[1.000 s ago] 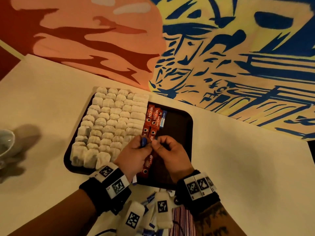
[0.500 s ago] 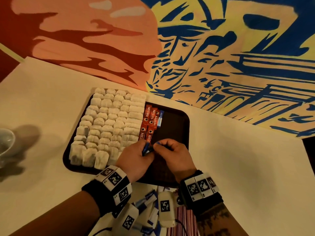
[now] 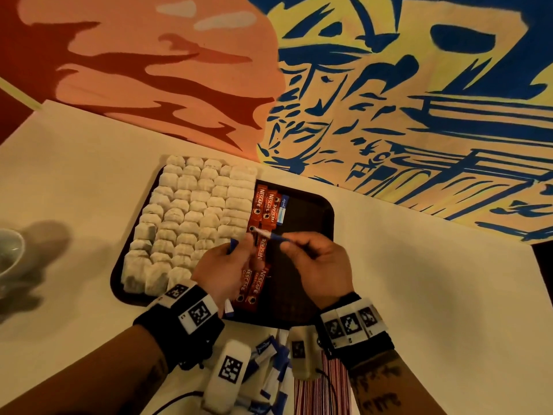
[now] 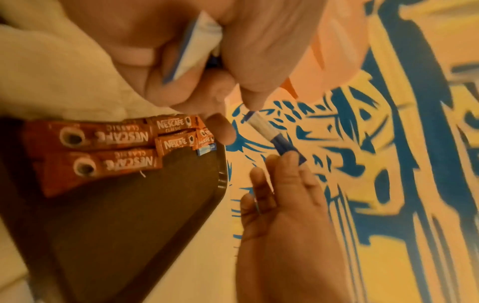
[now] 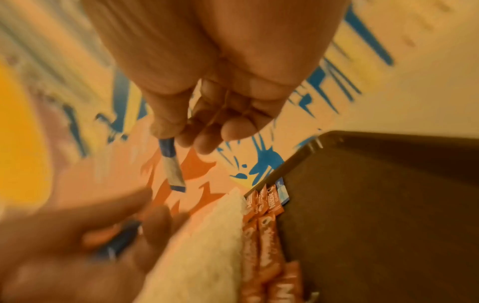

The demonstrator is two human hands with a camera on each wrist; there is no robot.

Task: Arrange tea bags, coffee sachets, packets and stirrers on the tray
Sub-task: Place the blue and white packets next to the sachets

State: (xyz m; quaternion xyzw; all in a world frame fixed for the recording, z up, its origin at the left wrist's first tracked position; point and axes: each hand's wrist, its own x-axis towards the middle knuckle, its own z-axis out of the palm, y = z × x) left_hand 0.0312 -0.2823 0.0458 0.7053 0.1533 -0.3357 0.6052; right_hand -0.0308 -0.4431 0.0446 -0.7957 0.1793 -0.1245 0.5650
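The right hand (image 3: 317, 265) pinches one blue-and-white sachet (image 3: 270, 235); the left hand (image 3: 221, 268) grips more. Light, limp paper, probably best pinched mid-length.

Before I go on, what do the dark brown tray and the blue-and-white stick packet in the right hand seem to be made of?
Dark brown tray: likely moulded plastic, matte, with a rounded raised rim. Blue-and-white stick packet, pinched by the right hand: looks like thin printed paper or film, flat crimped end; which one is unclear.
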